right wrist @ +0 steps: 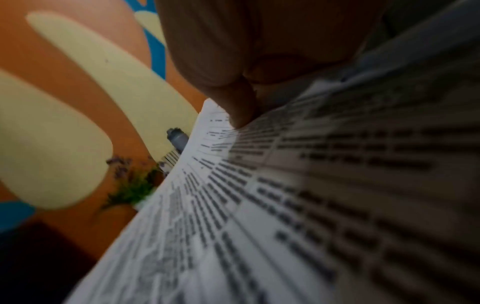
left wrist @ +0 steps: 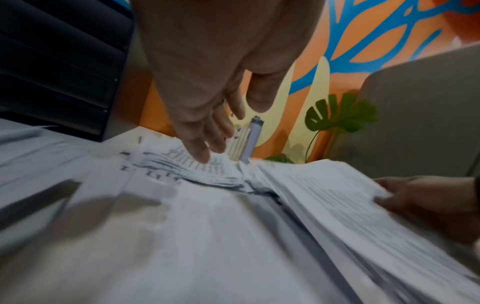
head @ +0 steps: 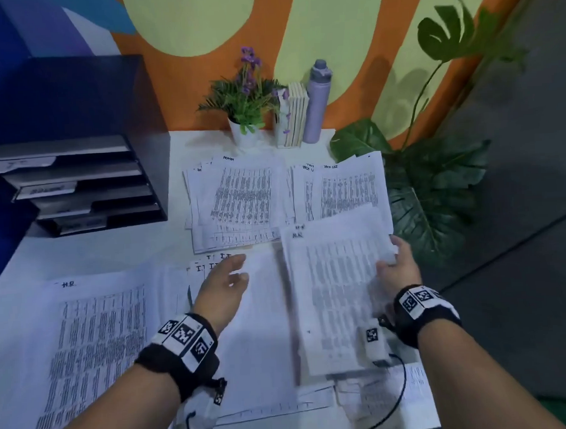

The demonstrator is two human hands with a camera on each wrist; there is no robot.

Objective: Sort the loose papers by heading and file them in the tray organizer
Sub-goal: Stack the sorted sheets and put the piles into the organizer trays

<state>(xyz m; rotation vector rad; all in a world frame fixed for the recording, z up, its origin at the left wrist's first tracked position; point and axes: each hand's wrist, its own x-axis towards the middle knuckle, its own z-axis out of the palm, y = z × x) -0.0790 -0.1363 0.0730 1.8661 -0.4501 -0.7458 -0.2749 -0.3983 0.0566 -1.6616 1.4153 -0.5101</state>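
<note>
Printed papers (head: 96, 345) cover white table (head: 92, 252) below orange mural wall (head: 186, 98).

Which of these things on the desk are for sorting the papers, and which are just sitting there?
For the job:
- stack of papers gripped by the right hand
- left hand, open above the I.T. pile
- H.R. pile
- Admin pile
- tick list pile
- tray organizer

Just sitting there:
- potted flowers
- books
- purple bottle
- big leafy plant
</note>
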